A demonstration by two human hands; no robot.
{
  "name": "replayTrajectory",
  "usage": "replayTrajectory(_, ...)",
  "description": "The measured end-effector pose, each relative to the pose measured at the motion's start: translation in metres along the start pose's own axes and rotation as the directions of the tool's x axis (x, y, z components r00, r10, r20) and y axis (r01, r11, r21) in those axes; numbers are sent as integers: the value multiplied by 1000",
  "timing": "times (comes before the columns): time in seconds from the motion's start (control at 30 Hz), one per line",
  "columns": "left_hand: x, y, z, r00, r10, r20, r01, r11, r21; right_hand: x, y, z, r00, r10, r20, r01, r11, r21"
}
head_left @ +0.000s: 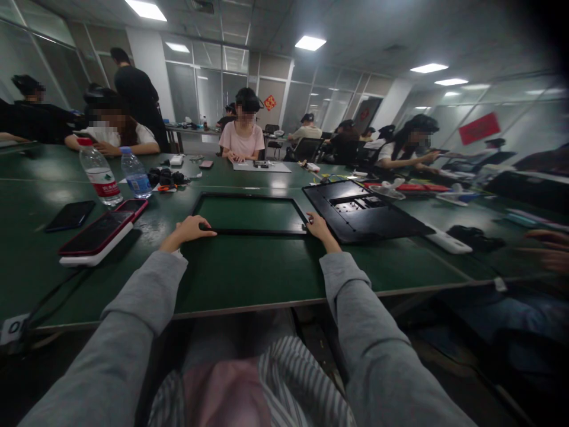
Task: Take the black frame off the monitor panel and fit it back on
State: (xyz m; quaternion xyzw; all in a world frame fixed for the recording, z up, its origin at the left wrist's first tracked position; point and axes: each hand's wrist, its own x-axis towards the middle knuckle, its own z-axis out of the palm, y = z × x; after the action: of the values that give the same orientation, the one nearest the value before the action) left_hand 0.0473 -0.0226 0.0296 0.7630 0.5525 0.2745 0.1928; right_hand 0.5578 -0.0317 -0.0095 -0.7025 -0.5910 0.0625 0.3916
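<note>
Head view: pinching black frame (258, 232) at near-left corner with left hand (191, 228), at right edge with right hand (318, 225). Seemingly lying flat on green table (249, 273), just left of black panel (377, 223); too dim to be sure.

Only clean read: "0" or letter O on the white tag (14, 328), 8 o'clock. Red-label bottle (100, 177), 9 o'clock: white characters, too blurred to read. Blue-label bottle (136, 174), between 9 and 10: print illegible. Red diamond sign (269, 102), 12 o'clock: yellow character or pattern, can't tell.
</note>
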Motion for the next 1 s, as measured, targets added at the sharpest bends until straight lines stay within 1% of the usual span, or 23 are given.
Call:
replayTrajectory(0.07,0,0,-1,999,-15,51,13,999,41,1,0,0,999,48,-9,-48,998,50)
replayTrajectory(0.2,2,-6,1,999,-37,40,34,997,67,4,-1,-7,990,136,-42,-120,956,267)
replayTrajectory(0.33,10,-19,7,999,-23,38,21,998,52,3,-2,-17,976,219,0,-189,843,504)
replayTrajectory(0.43,15,-28,11,998,-35,44,33,999,44,0,-3,-25,962,272,32,-233,750,619)
replayTrajectory(0.5,16,-32,12,999,-35,41,34,999,38,-1,-3,-29,954,299,28,-245,722,647)
replayTrajectory(0.6,17,-33,12,999,-21,37,20,999,26,-1,-3,-33,945,327,1,-249,716,652)
replayTrajectory(0.67,16,-31,11,999,-32,41,32,999,24,-1,-3,-33,940,342,-4,-251,697,671)
replayTrajectory(0.8,13,-26,10,997,-58,43,57,998,26,0,-1,-31,938,345,22,-258,657,708)
replayTrajectory(0.9,12,-25,10,998,-58,32,58,998,25,3,4,-28,944,329,13,-247,680,690)
replayTrajectory(0.93,12,-25,10,998,-61,29,60,998,24,5,6,-28,945,328,-10,-236,700,674)
replayTrajectory(1.0,12,-27,10,998,-66,16,65,998,16,10,10,-30,939,332,-95,-204,755,623)
